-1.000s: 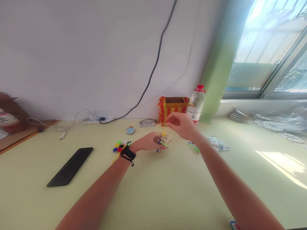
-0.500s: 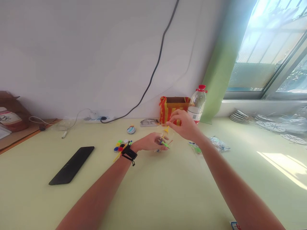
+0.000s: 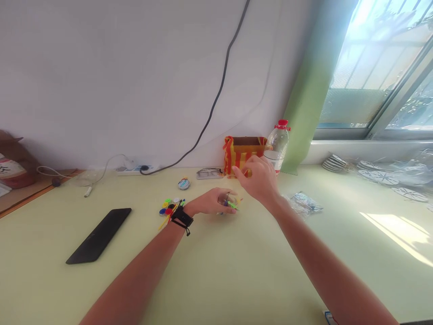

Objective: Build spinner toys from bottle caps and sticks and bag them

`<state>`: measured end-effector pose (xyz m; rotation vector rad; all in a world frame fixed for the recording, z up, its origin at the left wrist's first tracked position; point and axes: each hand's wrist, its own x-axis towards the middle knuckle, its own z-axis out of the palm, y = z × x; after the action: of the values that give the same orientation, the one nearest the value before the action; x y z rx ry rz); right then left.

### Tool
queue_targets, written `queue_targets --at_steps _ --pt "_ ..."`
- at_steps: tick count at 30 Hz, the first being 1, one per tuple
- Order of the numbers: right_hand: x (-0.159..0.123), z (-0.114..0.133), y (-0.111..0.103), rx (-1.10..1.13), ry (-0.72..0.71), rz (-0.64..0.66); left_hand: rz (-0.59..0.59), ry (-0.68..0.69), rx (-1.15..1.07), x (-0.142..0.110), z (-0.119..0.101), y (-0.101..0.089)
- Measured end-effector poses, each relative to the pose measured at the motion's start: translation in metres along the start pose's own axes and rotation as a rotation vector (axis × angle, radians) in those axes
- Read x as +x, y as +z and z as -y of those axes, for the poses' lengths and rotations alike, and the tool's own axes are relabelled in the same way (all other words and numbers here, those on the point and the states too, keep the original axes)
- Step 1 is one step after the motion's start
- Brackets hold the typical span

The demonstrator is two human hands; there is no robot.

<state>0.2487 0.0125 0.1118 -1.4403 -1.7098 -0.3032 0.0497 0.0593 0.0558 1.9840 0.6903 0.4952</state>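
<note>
My left hand (image 3: 216,201), with a black band at the wrist, is wrapped around a small clear container (image 3: 223,198) low over the table. Small colourful plastic pieces (image 3: 231,206), green, blue and yellow, show between its fingers. Just above and to the right is my right hand (image 3: 259,177), its fingers curled in and thumb pointing left. Whatever those fingers may pinch is too small or hidden to make out. Beside my left wrist lies a pile of coloured caps and sticks (image 3: 169,208), partly covered by the wristband.
Behind my hands stand a red and yellow striped bag (image 3: 233,155) and a clear bottle with a red cap (image 3: 278,146). Glasses (image 3: 209,173) and a small round tin (image 3: 184,183) lie nearby. A black slab (image 3: 99,235) is at left, plastic packets (image 3: 306,202) at right.
The yellow piece in my right fingers no longer shows there. My right hand has shifted slightly, and the green packet near its wrist is now out of sight. My left hand keeps its hold.
</note>
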Motion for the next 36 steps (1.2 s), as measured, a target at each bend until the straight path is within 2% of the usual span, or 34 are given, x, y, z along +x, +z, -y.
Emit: queue_targets --at_steps 3,6,8,10,12,15,19,23,26,30,32,34,36 --pt "0.006 -0.004 -0.008 0.113 0.028 0.001 0.039 -0.031 0.005 0.0 -0.006 -0.006" --pt "0.012 -0.014 -0.021 0.215 0.042 -0.012 -0.039 0.016 -0.125 -0.006 -0.02 -0.012" --pt "0.009 -0.02 -0.027 0.281 0.068 -0.024 -0.106 0.051 -0.186 -0.015 -0.026 -0.007" --pt "-0.002 -0.024 -0.028 0.358 0.106 0.002 -0.059 0.036 -0.226 -0.028 -0.023 0.007" --pt "-0.02 -0.027 -0.024 0.448 0.132 0.1 -0.025 -0.03 -0.273 -0.042 -0.013 0.025" --pt "-0.054 -0.032 -0.01 0.613 0.207 0.293 -0.126 -0.08 -0.275 -0.06 -0.001 0.045" --pt "-0.087 -0.035 0.005 0.799 0.288 0.484 -0.21 0.023 -0.294 -0.07 0.001 0.049" --pt "-0.096 -0.029 0.01 0.856 0.206 0.599 -0.205 0.007 -0.251 -0.07 0.0 0.057" --pt "-0.097 -0.025 0.01 0.857 0.157 0.558 -0.189 0.024 -0.178 -0.07 -0.002 0.066" --pt "-0.097 -0.024 0.007 0.85 0.125 0.432 -0.294 0.065 -0.118 -0.073 -0.004 0.069" --pt "-0.097 -0.025 0.004 0.84 0.12 0.391 -0.297 0.055 -0.112 -0.072 -0.002 0.067" --pt "-0.098 -0.026 0.002 0.826 0.129 0.387 -0.276 0.037 -0.102 -0.072 0.001 0.066" --pt "-0.098 -0.028 0.002 0.817 0.141 0.397 -0.322 0.035 -0.088 -0.071 0.003 0.064"
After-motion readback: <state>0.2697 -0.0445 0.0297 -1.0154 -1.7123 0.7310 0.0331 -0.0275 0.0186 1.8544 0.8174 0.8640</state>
